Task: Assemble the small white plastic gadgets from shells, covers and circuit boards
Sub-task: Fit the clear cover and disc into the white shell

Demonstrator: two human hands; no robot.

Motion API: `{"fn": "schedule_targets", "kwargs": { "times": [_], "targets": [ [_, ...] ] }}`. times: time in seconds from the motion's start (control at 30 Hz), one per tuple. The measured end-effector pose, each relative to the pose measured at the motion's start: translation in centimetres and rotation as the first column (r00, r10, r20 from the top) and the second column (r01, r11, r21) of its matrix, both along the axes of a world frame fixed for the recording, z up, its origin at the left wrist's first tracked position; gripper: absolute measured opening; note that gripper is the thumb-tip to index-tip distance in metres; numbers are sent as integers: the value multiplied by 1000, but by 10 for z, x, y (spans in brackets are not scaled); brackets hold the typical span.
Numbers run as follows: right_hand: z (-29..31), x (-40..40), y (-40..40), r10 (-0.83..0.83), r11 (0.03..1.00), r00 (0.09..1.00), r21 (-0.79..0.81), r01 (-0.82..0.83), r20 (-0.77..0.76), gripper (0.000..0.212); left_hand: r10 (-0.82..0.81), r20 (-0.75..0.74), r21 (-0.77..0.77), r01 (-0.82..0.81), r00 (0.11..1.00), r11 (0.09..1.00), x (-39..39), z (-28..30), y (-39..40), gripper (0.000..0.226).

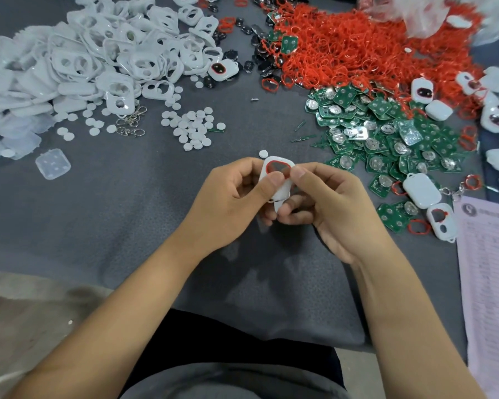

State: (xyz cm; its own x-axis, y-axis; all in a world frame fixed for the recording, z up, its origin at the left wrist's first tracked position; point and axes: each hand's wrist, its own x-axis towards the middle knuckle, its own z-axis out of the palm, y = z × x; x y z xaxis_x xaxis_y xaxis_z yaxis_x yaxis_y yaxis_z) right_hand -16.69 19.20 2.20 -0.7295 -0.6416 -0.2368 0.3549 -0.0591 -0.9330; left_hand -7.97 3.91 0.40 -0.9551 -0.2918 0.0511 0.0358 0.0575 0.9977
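My left hand [231, 191] and my right hand [326, 203] together hold one small white gadget shell [277, 180] above the grey table, just in front of me. The shell's window shows a red ring around a dark insert. My left thumb presses on its face; my right thumb and forefinger pinch its right edge, with the other fingers curled under it. A heap of white shells and covers [98, 59] lies at the far left. Green circuit boards [386, 133] are piled at the right. Red rings [372, 47] form a large heap at the far right.
White round discs [193, 128] are scattered mid-table, one disc [263, 153] just beyond my fingers. A clear plastic box [53, 164] sits at the left. Finished white gadgets [422, 190] lie at the right beside a printed sheet [490, 269]. Metal clasps [130, 125] lie near the shells.
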Motion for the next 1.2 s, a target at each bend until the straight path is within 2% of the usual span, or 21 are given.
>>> {"fn": "schedule_targets", "kwargs": {
  "times": [0.1,0.17,0.23,0.3,0.4,0.5,0.57,0.67,0.77,0.83,0.93,1.07,1.2],
  "targets": [
    [-4,1,-2,-76,997,997,-19,76,-30,18,48,-39,21,-47,998,999,1,0,1,18],
    [-8,-3,2,-224,967,943,65,247,-247,14,93,-81,82,-86,992,993,1,-1,0,8],
    [-13,-8,7,-290,892,784,141,429,-549,18,122,-108,99,-111,987,989,2,-2,-1,9],
    [-16,-10,11,-279,840,640,140,523,-716,23,141,-122,102,-129,982,986,1,-4,-2,14],
    [-17,-9,12,-220,807,562,175,564,-798,23,181,-123,109,-168,976,980,0,-6,-5,19],
    [-20,-11,14,-124,790,558,259,556,-820,24,209,-99,103,-199,973,975,0,-9,-8,19],
    [-23,-9,13,19,778,555,361,515,-832,28,220,-83,113,-210,972,971,-1,-10,-8,19],
    [-24,-5,7,241,676,477,499,542,-845,27,229,-94,123,-217,969,968,-2,-13,-7,17],
    [-22,-7,1,285,645,495,546,535,-821,20,234,-112,103,-223,966,969,-3,-15,-9,28],
    [-22,-7,1,250,654,510,532,538,-823,13,225,-109,45,-221,968,974,-3,-16,-10,41],
    [-23,-3,4,156,702,528,470,536,-835,12,217,-108,-11,-220,970,975,-3,-17,-10,46],
    [-20,0,3,-54,861,665,302,408,-745,21,222,-97,-42,-227,970,973,-3,-18,-9,45],
    [-17,1,-1,-128,930,791,203,305,-598,22,176,-49,-82,-180,983,980,-2,-17,-8,49]
  ]
}}
